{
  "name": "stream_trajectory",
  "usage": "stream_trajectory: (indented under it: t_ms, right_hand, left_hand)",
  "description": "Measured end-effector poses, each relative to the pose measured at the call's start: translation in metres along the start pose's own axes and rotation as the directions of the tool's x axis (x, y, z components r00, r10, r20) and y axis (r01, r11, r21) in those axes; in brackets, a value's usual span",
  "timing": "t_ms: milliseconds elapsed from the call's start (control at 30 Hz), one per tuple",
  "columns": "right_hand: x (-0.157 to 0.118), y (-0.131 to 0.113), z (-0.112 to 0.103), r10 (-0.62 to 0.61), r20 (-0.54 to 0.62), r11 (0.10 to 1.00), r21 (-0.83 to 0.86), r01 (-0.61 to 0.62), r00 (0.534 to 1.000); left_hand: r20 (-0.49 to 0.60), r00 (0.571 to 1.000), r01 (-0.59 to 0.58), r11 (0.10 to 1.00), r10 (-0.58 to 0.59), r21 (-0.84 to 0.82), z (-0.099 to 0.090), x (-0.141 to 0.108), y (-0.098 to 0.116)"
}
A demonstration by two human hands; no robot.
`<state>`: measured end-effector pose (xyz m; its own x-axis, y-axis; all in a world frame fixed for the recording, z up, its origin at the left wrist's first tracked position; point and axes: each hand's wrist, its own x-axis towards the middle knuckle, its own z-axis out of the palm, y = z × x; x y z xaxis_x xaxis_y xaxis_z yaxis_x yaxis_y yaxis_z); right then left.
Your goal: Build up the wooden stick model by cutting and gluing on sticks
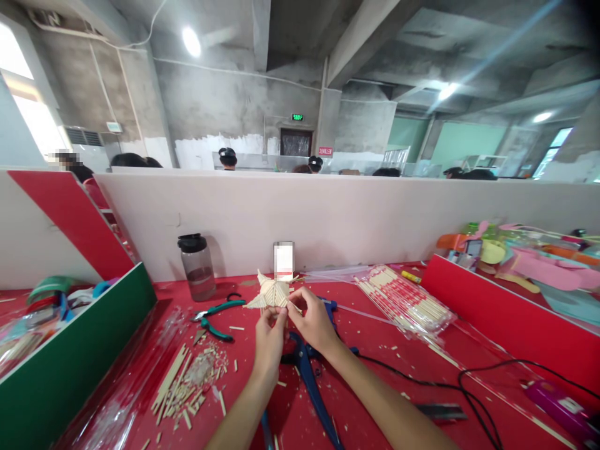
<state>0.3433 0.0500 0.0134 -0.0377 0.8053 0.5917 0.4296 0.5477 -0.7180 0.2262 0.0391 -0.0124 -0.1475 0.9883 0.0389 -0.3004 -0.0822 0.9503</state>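
Note:
A star-shaped piece built from pale wooden sticks [273,292] is held up above the red table, between both hands. My left hand [269,340] pinches its lower edge with thumb and fingers. My right hand [312,319] has its thumb and fingertips closed on the star's lower right side; the fingertips partly hide that spot. Beneath my hands lies a blue-handled tool [309,375], partly covered by my right hand. Left of the star rest teal-handled pliers [220,315], with their handles spread.
Cut sticks and scraps [180,387] lie at the left. A water bottle [197,267] and a phone [284,261] stand by the white partition [328,212]. Packed sticks [403,300], a black cable [422,378], a purple tool [560,406] and a red divider [506,319] are at right.

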Motion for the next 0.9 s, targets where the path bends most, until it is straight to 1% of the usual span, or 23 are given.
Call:
stream_trajectory:
  t_ms: [133,400,700,900]
  right_hand:
    - [0.001,-0.002,-0.001,0.004,0.006,1.000,0.023,-0.004,1.000]
    - [0.002,-0.003,0.003,0.023,0.002,0.998,0.050,-0.023,1.000]
    - [0.009,0.002,0.008,0.094,0.031,0.992,0.080,-0.096,0.995]
    - [0.015,0.003,0.006,0.072,0.050,0.993,0.091,-0.077,0.996]
  left_hand:
    - [-0.002,1.000,0.006,1.000,-0.006,0.015,0.000,0.000,0.000]
    - [-0.013,1.000,-0.024,1.000,0.024,0.007,0.000,0.001,0.002]
    - [-0.002,0.998,-0.055,0.998,0.055,0.003,-0.004,0.004,0.001]
    - [0.006,0.998,-0.057,0.998,0.057,-0.003,-0.004,0.005,0.003]
